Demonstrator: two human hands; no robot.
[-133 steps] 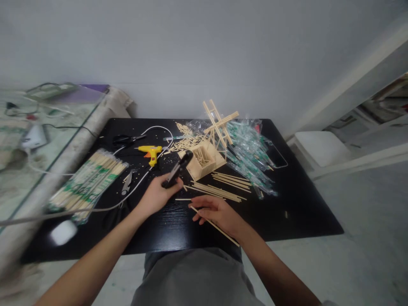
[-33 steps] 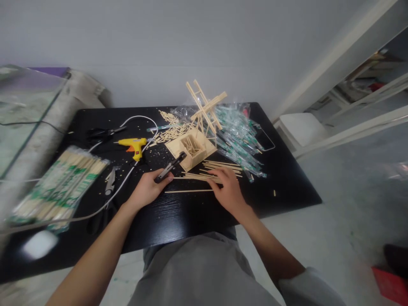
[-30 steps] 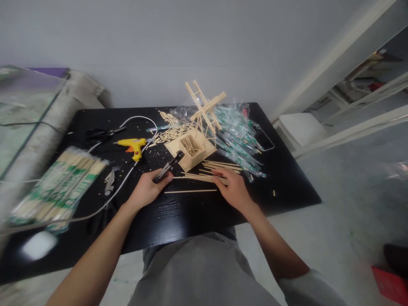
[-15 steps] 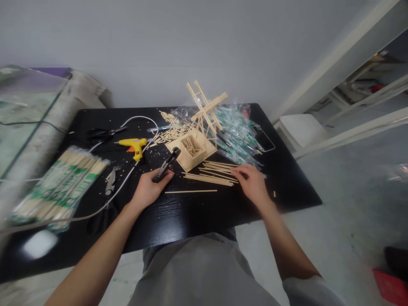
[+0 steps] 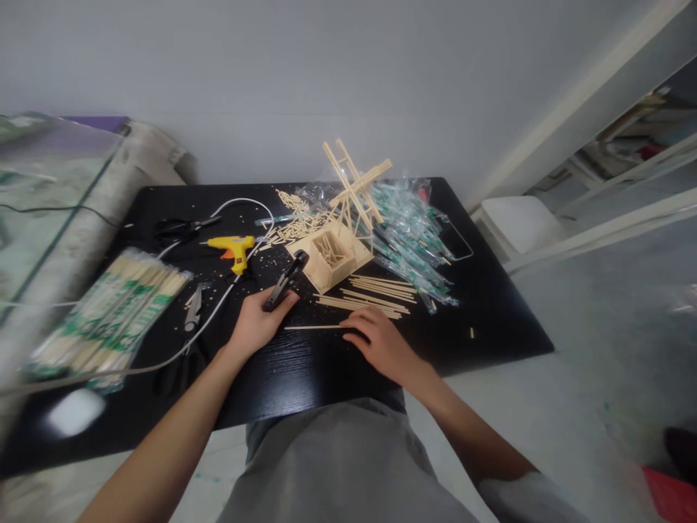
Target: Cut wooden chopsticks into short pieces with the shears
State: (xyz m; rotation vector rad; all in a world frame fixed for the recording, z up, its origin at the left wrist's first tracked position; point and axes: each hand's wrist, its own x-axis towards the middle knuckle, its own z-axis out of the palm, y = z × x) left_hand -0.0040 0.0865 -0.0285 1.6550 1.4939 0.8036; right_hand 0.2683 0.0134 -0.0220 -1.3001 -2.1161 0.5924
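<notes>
My left hand (image 5: 255, 323) is closed round black cutting pliers (image 5: 286, 280), whose jaws point up toward a small wooden stick box (image 5: 329, 256). My right hand (image 5: 375, 343) lies on the black table (image 5: 490, 319), fingers stretched out over the right end of a single loose bamboo stick (image 5: 313, 327). Just beyond it lies a row of several bare sticks (image 5: 370, 296). A stick windmill frame (image 5: 355, 185) stands behind the box.
A yellow glue gun (image 5: 235, 247) with a white cable (image 5: 218, 309), black scissors (image 5: 182, 226), a small metal tool (image 5: 192, 312) and a wrapped chopstick bundle (image 5: 112, 316) lie on the left. Green-printed wrappers (image 5: 417, 236) and cut stick bits (image 5: 291, 221) pile at the back. A glass panel (image 5: 49, 196) borders the left edge.
My right hand has come back from the right end of the stick row to the single stick in front of me. My left hand keeps the pliers in the same place.
</notes>
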